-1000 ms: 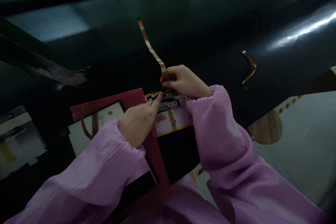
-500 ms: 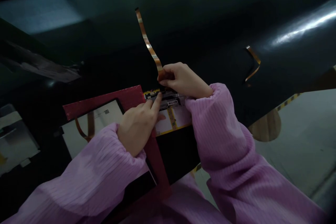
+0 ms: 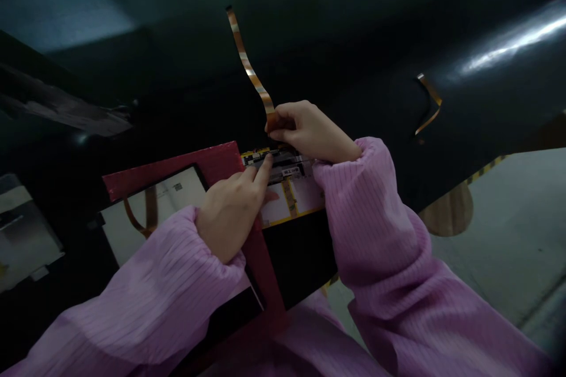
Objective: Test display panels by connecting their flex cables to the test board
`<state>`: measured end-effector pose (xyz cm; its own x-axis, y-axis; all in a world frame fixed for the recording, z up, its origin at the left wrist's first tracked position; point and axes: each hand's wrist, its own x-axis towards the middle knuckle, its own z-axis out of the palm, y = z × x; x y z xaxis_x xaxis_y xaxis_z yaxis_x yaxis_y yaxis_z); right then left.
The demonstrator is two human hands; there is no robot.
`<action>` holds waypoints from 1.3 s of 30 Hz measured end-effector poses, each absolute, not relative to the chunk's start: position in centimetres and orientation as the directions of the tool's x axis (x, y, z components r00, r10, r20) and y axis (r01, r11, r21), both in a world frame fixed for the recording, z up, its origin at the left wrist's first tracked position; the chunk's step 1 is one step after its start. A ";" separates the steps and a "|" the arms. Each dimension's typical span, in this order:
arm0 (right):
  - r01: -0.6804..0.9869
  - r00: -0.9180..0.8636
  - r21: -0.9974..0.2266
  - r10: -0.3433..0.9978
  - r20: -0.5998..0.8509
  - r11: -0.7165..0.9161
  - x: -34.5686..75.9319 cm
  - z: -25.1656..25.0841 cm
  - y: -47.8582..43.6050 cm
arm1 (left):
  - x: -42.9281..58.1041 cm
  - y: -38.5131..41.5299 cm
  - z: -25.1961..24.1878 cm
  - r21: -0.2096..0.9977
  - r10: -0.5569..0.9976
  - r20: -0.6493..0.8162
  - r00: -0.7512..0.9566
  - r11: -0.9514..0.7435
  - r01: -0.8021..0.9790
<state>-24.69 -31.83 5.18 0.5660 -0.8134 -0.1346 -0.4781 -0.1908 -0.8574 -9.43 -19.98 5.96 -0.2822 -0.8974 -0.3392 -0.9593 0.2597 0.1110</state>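
Two hands work at the far edge of a red frame on a dark table. Right hand pinches the near end of an orange ribbon cable between thumb and fingers; cable rises up and away to the far left. Left hand rests on the frame, index finger extended, tip pressing a small circuit board just below the right hand. Second orange strip lies well apart, far right.
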 end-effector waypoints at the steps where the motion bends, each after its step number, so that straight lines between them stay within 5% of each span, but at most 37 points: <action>1: -0.487 0.567 -0.851 -0.812 -0.137 -0.196 -24.7 5.2 -31.8 | -9.4 -20.0 6.0 0.114 -0.897 -0.335 -0.287 0.264 -0.958; 39: -0.447 0.588 -0.871 -0.801 -0.115 -0.202 -24.7 5.1 -31.7 | -9.4 -20.0 6.1 0.130 -0.896 -0.338 -0.288 0.259 -0.957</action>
<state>-24.67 -31.74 5.08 0.5876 -0.8009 -0.1153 -0.4469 -0.2024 -0.8714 -9.37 -19.97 6.06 -0.2884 -0.8958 -0.3381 -0.9571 0.2592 0.1296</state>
